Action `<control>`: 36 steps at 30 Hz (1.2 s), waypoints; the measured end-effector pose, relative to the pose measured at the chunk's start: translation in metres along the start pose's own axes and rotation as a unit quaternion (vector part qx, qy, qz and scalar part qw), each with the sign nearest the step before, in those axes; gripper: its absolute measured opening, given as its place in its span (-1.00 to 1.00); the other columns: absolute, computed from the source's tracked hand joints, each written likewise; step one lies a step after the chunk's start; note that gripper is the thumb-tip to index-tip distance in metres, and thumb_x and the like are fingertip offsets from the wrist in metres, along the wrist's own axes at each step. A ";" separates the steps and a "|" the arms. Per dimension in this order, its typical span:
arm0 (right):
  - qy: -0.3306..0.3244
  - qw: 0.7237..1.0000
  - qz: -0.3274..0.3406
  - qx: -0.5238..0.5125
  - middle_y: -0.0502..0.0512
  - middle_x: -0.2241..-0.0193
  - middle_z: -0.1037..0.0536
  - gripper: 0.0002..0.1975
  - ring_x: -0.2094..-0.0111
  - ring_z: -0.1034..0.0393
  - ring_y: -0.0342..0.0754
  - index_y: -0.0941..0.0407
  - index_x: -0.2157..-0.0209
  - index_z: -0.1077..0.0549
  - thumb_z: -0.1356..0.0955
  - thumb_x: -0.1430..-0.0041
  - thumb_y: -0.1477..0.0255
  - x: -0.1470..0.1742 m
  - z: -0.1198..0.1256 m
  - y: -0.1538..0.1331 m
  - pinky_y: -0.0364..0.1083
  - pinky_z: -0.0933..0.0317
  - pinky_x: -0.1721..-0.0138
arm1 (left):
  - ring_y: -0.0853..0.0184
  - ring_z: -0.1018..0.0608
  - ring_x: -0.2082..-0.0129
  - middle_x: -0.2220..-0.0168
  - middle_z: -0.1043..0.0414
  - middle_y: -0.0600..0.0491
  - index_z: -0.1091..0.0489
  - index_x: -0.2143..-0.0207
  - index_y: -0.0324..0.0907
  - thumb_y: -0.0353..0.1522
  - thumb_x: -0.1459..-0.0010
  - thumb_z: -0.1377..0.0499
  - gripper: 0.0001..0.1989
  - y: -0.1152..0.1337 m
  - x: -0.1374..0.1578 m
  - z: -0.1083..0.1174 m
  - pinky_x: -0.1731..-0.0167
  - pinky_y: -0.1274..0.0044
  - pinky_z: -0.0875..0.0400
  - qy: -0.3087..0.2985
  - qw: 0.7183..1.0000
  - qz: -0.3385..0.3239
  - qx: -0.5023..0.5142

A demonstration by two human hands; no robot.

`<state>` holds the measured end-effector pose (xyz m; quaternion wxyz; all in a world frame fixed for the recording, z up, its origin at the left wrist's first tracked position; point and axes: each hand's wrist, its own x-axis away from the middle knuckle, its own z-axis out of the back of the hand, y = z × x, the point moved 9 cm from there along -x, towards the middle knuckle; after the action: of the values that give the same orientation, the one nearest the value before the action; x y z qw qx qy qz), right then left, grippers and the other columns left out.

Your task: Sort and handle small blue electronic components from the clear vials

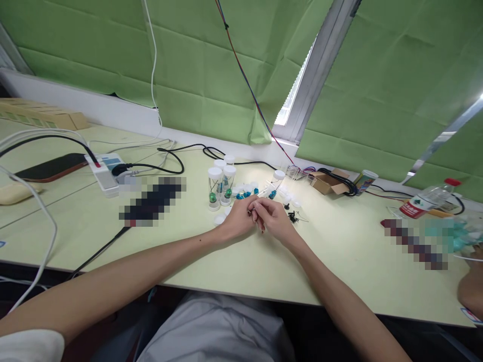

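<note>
My left hand (240, 216) and my right hand (274, 217) meet above the middle of the table, fingers closed and bent together. Between the fingertips shows a bit of something small and dark, too small to name. Just left of the hands stand several clear tubes with white caps (215, 187), with small green pieces inside. Behind the hands lie small blue pieces (247, 194) and a capped clear tube (278, 181) with a blue piece in it. Small black parts (292, 216) with thin wires lie right of my right hand.
A power strip (102, 176) with plugs and cables is at the left, near a blurred-out dark object (153, 201). An open cardboard box (327, 182) stands back right. A bottle with a red cap (430, 198) lies farther right, near another person's hand (473, 256).
</note>
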<state>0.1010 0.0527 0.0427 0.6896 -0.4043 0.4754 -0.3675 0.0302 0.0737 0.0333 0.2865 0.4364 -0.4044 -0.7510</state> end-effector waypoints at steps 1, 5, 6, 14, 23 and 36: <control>-0.001 1.000 -0.002 -0.001 -0.04 0.55 -0.39 -0.68 0.66 -0.22 -0.23 0.14 0.32 -0.45 -0.27 -0.32 0.18 0.000 0.000 0.000 -0.19 -0.14 0.64 | 0.38 -0.53 0.59 0.58 -0.38 0.18 -0.24 0.45 -0.16 -0.57 0.03 0.00 -0.84 0.000 0.000 0.000 0.60 0.58 -0.32 -0.002 1.000 0.000 0.001; -0.001 1.000 -0.004 -0.003 -0.05 0.54 -0.39 -0.69 0.67 -0.23 -0.23 0.14 0.34 -0.44 -0.27 -0.32 0.20 0.000 0.000 0.000 -0.19 -0.14 0.62 | 0.38 -0.53 0.56 0.53 -0.42 0.14 -0.30 0.42 -0.17 -0.58 0.05 0.00 -0.82 0.003 0.000 0.000 0.59 0.57 -0.32 -0.001 1.000 -0.005 -0.017; -0.001 1.000 -0.003 -0.002 -0.05 0.55 -0.39 -0.70 0.67 -0.22 -0.24 0.14 0.34 -0.43 -0.27 -0.32 0.20 0.000 0.000 -0.001 -0.19 -0.14 0.62 | 0.38 -0.53 0.56 0.52 -0.43 0.14 -0.31 0.41 -0.18 -0.58 0.05 0.00 -0.81 0.004 0.000 0.000 0.58 0.57 -0.32 -0.002 1.000 -0.005 -0.019; -0.001 1.000 -0.006 0.005 -0.06 0.56 -0.39 -0.68 0.68 -0.21 -0.24 0.13 0.36 -0.42 -0.29 -0.30 0.17 0.000 -0.001 -0.002 -0.18 -0.13 0.62 | 0.38 -0.52 0.56 0.55 -0.43 0.13 -0.29 0.46 -0.18 -0.58 0.07 0.00 -0.82 0.007 0.000 0.000 0.59 0.59 -0.31 -0.002 1.000 -0.002 -0.028; -0.008 1.000 -0.009 0.006 -0.05 0.55 -0.39 -0.67 0.68 -0.22 -0.24 0.13 0.36 -0.42 -0.28 -0.31 0.16 0.000 -0.001 -0.001 -0.18 -0.13 0.62 | 0.36 -0.54 0.52 0.52 -0.48 0.10 -0.34 0.43 -0.19 -0.58 0.10 0.01 -0.78 0.007 0.000 0.000 0.55 0.59 -0.35 -0.002 0.999 -0.008 -0.038; -0.019 1.000 -0.013 0.020 -0.06 0.56 -0.39 -0.68 0.68 -0.21 -0.23 0.12 0.38 -0.39 -0.28 -0.30 0.17 0.000 -0.003 -0.002 -0.17 -0.12 0.61 | 0.31 -0.57 0.47 0.54 -0.50 0.09 -0.42 0.38 -0.21 -0.60 0.14 0.00 -0.71 0.008 -0.001 -0.002 0.51 0.57 -0.39 -0.013 0.998 -0.020 -0.063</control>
<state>0.0984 0.0511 0.0436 0.7015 -0.4034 0.4494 -0.3783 0.0327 0.0702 0.0399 0.2931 0.4158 -0.3507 -0.7862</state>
